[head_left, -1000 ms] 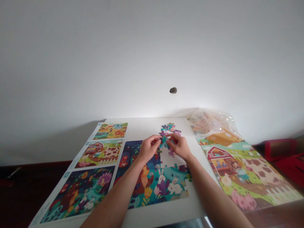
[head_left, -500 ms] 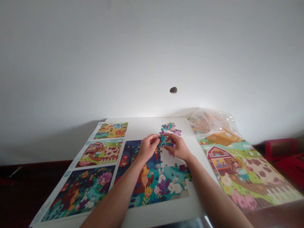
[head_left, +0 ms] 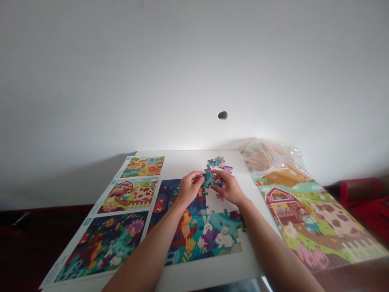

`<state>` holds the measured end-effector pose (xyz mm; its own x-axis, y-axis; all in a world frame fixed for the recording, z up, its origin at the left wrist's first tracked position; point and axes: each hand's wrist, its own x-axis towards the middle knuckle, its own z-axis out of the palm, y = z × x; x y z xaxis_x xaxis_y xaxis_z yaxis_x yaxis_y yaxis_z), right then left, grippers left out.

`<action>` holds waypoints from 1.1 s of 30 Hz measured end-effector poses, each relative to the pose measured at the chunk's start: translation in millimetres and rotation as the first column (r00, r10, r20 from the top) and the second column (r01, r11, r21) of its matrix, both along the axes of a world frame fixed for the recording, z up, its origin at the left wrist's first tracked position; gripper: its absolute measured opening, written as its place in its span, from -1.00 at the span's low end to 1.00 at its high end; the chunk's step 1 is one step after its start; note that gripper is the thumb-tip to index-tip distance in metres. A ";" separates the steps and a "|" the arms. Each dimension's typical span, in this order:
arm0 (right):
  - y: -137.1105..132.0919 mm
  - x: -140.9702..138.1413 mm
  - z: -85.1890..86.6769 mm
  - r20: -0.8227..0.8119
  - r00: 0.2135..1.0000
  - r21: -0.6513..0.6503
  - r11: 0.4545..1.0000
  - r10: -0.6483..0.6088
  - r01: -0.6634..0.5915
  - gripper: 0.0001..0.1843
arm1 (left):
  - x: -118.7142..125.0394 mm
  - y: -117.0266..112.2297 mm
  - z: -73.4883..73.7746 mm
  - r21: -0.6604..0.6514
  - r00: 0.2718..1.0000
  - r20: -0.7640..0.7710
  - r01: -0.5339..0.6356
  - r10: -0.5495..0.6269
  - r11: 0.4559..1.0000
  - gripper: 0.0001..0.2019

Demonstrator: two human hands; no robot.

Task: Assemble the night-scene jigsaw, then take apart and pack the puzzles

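My left hand (head_left: 189, 188) and my right hand (head_left: 228, 187) meet over the far side of a half-built forest puzzle (head_left: 194, 227) with rabbits and a fox. Both pinch the same small cluster of joined teal and red puzzle pieces (head_left: 210, 179), held just above the puzzle's unfilled white gap (head_left: 216, 205). A small heap of loose pieces (head_left: 219, 163) lies right behind the hands.
The white table (head_left: 185, 164) stands against a white wall. A reference sheet with three pictures (head_left: 121, 211) lies at the left. A finished farm puzzle (head_left: 313, 223) lies at the right, with a clear plastic bag holding a box (head_left: 273, 162) behind it. Red crates (head_left: 364, 198) sit at the far right.
The hands have stayed together at the same spot. The fingers have shifted slightly on the pieces, and the view has drifted a little.
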<state>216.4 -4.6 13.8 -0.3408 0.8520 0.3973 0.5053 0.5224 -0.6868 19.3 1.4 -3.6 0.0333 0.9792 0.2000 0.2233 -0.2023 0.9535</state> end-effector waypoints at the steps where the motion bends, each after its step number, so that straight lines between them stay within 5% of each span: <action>1: 0.1 0.6 1.0 0.006 1.000 0.016 1.000 -0.001 0.001 -0.46 | -0.1 0.1 0.6 -0.004 1.000 0.016 0.003 -0.003 1.000 -0.72; 8: -15.2 12.0 24.7 0.111 0.994 0.083 0.997 -0.011 0.002 -0.54 | 1.4 -7.9 11.1 -0.020 0.993 -0.023 0.111 -0.112 0.994 -0.74; 12: -35.6 21.1 32.1 0.173 0.982 0.111 0.992 -0.077 0.059 -0.80 | 4.8 -15.0 21.4 -0.073 0.962 -0.094 0.250 -0.256 0.965 -0.81; 16: -54.0 24.1 20.3 0.091 0.989 0.073 0.991 -0.116 0.110 -0.82 | 6.9 -18.1 25.4 -0.125 0.924 -0.109 0.352 -0.365 0.928 -0.87; 22: -58.7 16.2 -3.9 -0.126 0.958 -0.200 0.952 -0.259 0.232 -0.79 | 5.4 -18.0 19.3 -0.135 0.893 -0.178 0.394 -0.414 0.909 -0.85; 33: -59.0 7.0 -12.2 -0.166 0.947 -0.271 0.936 -0.274 0.223 -0.79 | 6.4 -17.6 20.8 0.009 0.935 -0.213 0.292 -0.283 0.956 -0.80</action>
<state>223.3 -63.5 1.6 -0.0416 0.9784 0.2024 0.4374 0.2000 -0.8768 25.6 -16.2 17.2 0.3572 0.9130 0.1972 0.3414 -0.3241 0.8823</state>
